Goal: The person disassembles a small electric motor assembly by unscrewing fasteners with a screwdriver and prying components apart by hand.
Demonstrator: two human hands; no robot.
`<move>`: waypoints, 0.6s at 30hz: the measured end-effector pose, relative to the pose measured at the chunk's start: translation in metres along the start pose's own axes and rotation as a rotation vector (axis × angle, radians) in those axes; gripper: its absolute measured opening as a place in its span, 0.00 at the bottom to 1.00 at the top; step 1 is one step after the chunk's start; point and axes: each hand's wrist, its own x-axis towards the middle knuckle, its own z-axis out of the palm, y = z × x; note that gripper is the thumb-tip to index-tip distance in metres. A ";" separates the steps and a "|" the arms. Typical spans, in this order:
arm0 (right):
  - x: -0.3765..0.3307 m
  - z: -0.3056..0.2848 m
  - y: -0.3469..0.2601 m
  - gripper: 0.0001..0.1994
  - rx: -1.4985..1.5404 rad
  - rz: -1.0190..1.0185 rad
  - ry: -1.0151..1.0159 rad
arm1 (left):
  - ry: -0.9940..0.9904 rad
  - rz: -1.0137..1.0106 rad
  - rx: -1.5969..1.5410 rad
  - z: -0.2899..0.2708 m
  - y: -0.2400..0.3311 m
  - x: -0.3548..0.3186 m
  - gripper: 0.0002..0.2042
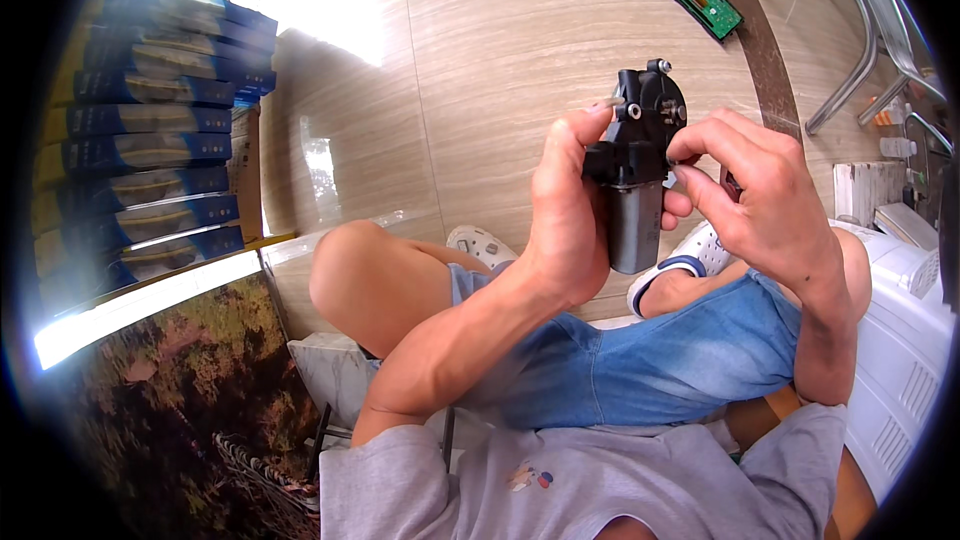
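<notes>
Bright daylight upper left, floor (340,10) glare; fisheye rim dark.

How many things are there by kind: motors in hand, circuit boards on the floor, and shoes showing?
Motor, held by left hand and right hand: 1
Green circuit board: 1
White shoes: 2
Total: 4

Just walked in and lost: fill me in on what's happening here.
A seated person holds a small motor up over their knees. The left hand grips its grey cylinder body, while the right hand pinches at the black gear housing on top. A green circuit board lies on the tiled floor beyond.
</notes>
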 end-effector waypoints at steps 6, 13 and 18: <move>-0.006 -0.009 0.008 0.08 0.047 -0.004 0.011 | 0.000 -0.001 -0.032 0.011 -0.004 0.003 0.33; 0.020 -0.006 -0.011 0.05 0.055 0.143 -0.065 | -0.034 0.019 -0.136 -0.006 0.003 0.006 0.29; -0.001 -0.011 0.010 0.05 0.000 0.233 0.016 | -0.007 0.045 -0.160 0.013 -0.012 0.013 0.29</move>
